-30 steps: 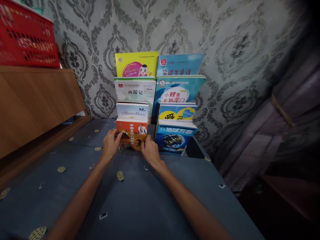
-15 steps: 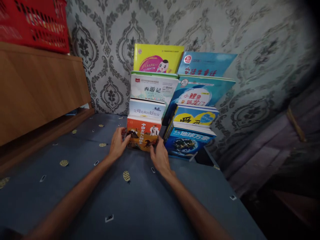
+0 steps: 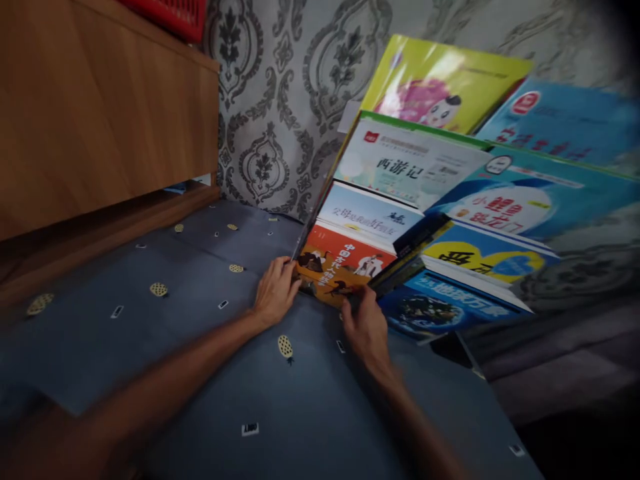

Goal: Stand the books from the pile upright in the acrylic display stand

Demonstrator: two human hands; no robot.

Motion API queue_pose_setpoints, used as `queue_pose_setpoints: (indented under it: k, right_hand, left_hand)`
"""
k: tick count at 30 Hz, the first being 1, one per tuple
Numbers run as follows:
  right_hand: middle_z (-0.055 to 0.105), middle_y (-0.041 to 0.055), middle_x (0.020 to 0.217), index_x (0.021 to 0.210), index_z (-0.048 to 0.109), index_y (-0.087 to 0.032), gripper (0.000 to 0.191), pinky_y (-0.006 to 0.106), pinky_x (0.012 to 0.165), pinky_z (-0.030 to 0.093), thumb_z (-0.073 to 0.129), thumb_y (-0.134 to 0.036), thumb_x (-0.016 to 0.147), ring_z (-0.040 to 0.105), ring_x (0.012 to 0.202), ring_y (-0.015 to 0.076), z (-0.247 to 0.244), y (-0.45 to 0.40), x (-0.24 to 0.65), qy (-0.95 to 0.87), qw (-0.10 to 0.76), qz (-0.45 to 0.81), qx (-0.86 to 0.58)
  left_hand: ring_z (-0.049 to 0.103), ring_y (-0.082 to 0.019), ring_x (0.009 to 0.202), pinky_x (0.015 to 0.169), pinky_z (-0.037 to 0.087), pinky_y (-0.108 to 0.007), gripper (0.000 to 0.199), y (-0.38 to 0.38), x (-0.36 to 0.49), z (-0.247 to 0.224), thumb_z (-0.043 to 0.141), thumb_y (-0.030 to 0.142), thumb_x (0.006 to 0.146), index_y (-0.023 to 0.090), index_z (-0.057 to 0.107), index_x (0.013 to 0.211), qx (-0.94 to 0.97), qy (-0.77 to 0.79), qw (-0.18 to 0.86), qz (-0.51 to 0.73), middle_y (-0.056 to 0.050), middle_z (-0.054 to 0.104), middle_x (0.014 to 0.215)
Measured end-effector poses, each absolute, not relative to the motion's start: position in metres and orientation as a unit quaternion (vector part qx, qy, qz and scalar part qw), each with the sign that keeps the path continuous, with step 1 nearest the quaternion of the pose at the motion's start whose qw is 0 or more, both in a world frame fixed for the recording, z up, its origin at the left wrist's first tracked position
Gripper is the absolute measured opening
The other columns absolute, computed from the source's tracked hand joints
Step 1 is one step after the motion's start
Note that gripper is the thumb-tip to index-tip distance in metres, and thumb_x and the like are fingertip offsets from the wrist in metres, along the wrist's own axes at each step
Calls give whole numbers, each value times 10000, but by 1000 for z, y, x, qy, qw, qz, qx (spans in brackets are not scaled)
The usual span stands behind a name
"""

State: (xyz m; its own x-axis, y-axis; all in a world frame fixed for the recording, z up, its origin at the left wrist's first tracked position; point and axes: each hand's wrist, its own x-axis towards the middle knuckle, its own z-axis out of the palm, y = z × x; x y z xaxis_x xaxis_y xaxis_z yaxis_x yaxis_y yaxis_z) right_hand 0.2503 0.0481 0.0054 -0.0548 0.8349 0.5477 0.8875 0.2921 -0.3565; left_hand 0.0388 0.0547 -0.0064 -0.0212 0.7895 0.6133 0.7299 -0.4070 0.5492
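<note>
My left hand [image 3: 276, 291] is closed at the lower left edge of the left stack of books, beside the orange book [image 3: 345, 265] at its front. At that book's lower right corner is my right hand [image 3: 367, 327], its fingers curled round the edge and partly hidden. Behind the orange book rise a pale blue book [image 3: 367, 215], a white book [image 3: 407, 160] with a green-edged one behind it, and a yellow book [image 3: 450, 83]. A dark, thin side edge runs up the left of this stack.
Right of it stands a second stepped stack, with a blue globe-picture book [image 3: 435, 307] in front and a teal book [image 3: 525, 193] higher up. A wooden cabinet [image 3: 110, 113] is at left, with a red basket [image 3: 180, 17] on top. Patterned blue cloth [image 3: 310, 393] covers the surface.
My view has moved closer and turned, so the books look larger, farther right and slanted. Both hands stay at the lower edges of the left stack.
</note>
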Motion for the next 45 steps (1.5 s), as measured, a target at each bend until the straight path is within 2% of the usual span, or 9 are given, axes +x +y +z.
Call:
queue_pose_setpoints:
  k: [4,7,10,14,18,24,32,41,45]
  right_hand:
    - [707,155,998,1148,498,-165,347,376,730,507,418,-384,890,667,843,286,12,50,246,-710,321,-38,-626]
    - [707,135,956,1084,509,-186,312,344,672,483,414,-406,884,661,786,270,14,51,245,-708,315,-36,-631]
    - [706,123,942,1087,512,-186,322,331,640,462,421,-411,875,650,754,262,12,53,246,-705,313,-49,-634]
    - [702,114,901,1107,518,-179,356,325,619,444,424,-431,874,634,719,258,8,55,249,-699,308,-60,-642]
    - [698,118,893,1075,525,-188,347,334,637,452,419,-448,870,640,752,271,5,55,249,-697,305,-64,-646]
    - [705,137,910,1056,523,-182,335,359,677,470,411,-430,859,652,776,286,9,52,244,-697,314,-64,-641]
    - [727,154,964,1024,523,-186,277,364,714,491,426,-396,871,678,813,283,18,53,240,-699,326,-22,-637]
    - [709,134,958,1019,517,-188,204,397,795,519,467,-324,876,672,874,280,11,54,242,-715,376,-22,-589]
    - [682,157,1017,1101,526,-149,278,430,841,531,473,-282,863,659,942,294,15,53,242,-716,388,12,-580]
  left_hand:
    - [498,-283,1280,1053,470,-480,408,52,43,-8,517,227,928,195,446,1329,688,544,66,475,-142,479,1356]
    - [468,-293,1313,1072,448,-502,485,52,45,-7,512,211,922,191,389,1391,684,530,88,493,-157,469,1377]
    - [428,-298,1347,1097,422,-514,602,55,45,-3,503,196,913,197,298,1480,690,494,106,518,-169,440,1416]
    - [380,-317,1382,1138,365,-551,719,63,39,8,526,231,899,272,216,1547,706,445,121,538,-148,388,1470]
    - [314,-343,1429,1167,315,-573,741,71,32,21,539,265,890,295,220,1558,719,417,127,541,-132,365,1499]
    - [326,-322,1439,1192,304,-545,733,76,29,31,538,268,892,258,231,1558,728,371,164,554,-138,355,1526]
    - [385,-275,1414,1206,301,-472,610,78,23,38,520,258,902,227,369,1492,710,344,214,576,-124,441,1474]
    - [357,-278,1442,1212,273,-463,617,78,25,37,525,344,922,220,364,1504,713,357,197,570,-129,424,1512]
    - [353,-267,1451,1210,275,-468,588,73,24,42,492,380,946,221,375,1500,726,396,143,543,-126,426,1531]
